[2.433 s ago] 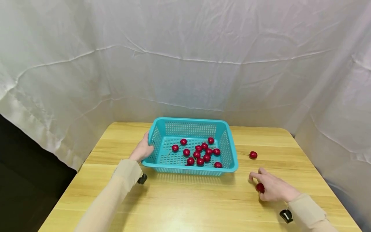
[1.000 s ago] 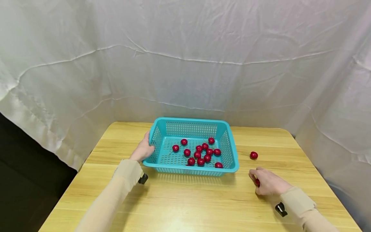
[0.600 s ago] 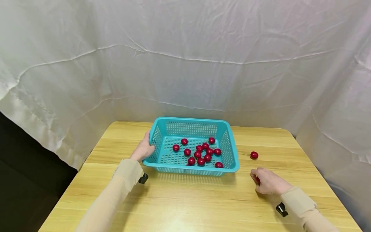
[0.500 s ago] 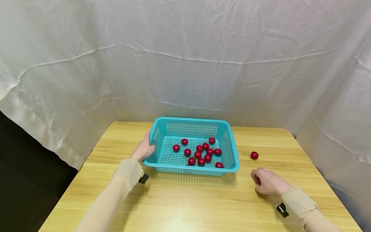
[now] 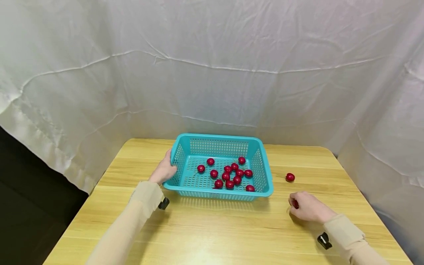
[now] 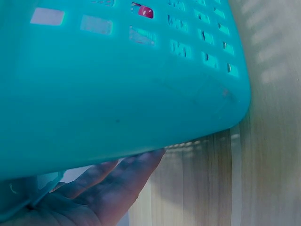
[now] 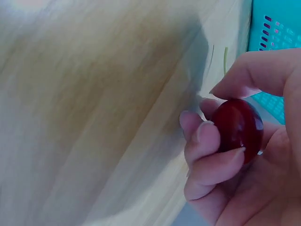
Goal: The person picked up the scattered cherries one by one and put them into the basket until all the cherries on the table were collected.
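Note:
My left hand (image 5: 163,170) grips the left end of a turquoise perforated basket (image 5: 212,194); in the left wrist view its fingers (image 6: 127,188) lie against the outside of the basket wall (image 6: 113,103). Several red cherries with stems, one of them a cherry (image 5: 229,184) near the front wall, lie on the basket floor. To the right of the basket, my right hand (image 5: 309,207) holds a cherry (image 7: 237,129) between its curled fingers and thumb, just over the table. Beyond that hand a single cherry (image 5: 290,177) lies on the wood, its stem pointing left.
The light wooden table (image 5: 212,235) carries the basket at its far middle. A pale grey curtain (image 5: 212,92) hangs behind the table and along both sides. Dark cloth (image 5: 29,198) shows at the lower left.
My right hand, loosely spread around the cherry at first, has curled its fingers in on it and shifted slightly. The left hand and the basket stay in place.

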`<move>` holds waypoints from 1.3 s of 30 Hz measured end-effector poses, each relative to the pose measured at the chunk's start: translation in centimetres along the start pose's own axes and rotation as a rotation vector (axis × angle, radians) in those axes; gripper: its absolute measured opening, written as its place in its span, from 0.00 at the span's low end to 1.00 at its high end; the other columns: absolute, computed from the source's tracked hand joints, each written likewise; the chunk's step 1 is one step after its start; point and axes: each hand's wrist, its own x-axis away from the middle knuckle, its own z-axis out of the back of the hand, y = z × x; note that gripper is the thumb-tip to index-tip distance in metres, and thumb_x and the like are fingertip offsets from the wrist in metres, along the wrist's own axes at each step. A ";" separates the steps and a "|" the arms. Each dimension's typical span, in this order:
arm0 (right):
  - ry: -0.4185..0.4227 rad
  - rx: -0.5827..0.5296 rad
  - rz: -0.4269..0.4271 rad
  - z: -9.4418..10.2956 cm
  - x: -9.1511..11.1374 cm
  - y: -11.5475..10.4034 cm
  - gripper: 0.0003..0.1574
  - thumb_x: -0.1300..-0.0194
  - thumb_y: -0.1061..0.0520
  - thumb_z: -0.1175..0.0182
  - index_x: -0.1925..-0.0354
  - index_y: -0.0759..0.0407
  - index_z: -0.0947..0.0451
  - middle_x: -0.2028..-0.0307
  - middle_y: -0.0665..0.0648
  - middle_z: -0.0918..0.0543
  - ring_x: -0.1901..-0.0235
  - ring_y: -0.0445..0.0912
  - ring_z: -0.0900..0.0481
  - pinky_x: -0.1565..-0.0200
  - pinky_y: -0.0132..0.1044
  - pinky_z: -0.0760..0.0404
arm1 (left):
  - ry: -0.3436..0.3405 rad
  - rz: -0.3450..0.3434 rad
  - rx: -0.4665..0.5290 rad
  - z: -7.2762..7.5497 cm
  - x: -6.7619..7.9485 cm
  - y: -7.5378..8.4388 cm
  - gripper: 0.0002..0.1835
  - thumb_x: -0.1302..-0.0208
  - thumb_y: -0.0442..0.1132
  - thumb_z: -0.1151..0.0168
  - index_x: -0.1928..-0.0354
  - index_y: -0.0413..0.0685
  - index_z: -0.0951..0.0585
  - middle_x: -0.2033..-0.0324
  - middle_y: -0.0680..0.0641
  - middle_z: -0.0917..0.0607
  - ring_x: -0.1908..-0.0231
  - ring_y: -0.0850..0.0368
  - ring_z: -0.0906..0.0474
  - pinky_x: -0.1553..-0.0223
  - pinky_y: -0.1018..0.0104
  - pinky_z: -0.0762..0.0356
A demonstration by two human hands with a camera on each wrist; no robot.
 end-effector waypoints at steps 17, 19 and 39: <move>0.077 0.020 -0.064 0.4 -0.4 -0.1 0.14 0.44 0.61 0.38 0.82 0.51 0.29 0.84 0.45 0.31 0.82 0.36 0.37 0.77 0.29 0.37 | -0.004 0.008 -0.008 0.0 0.1 0.1 0.45 0.29 0.28 0.57 0.19 0.58 0.65 0.23 0.34 0.44 0.27 0.30 0.41 0.31 0.29 0.40; 0.084 0.017 -0.072 0.5 -0.5 -0.1 0.15 0.44 0.61 0.38 0.82 0.51 0.30 0.84 0.46 0.32 0.82 0.36 0.37 0.77 0.29 0.37 | -0.003 0.010 -0.007 0.0 0.1 0.1 0.45 0.30 0.28 0.57 0.19 0.58 0.65 0.23 0.34 0.44 0.27 0.30 0.40 0.31 0.29 0.39; 0.184 0.022 -0.029 2.7 -1.5 -1.5 0.20 0.40 0.63 0.37 0.84 0.51 0.32 0.85 0.44 0.39 0.83 0.34 0.44 0.77 0.27 0.42 | 0.010 -0.007 -0.014 0.0 0.1 0.1 0.45 0.31 0.27 0.57 0.19 0.56 0.65 0.23 0.33 0.43 0.28 0.30 0.38 0.32 0.29 0.38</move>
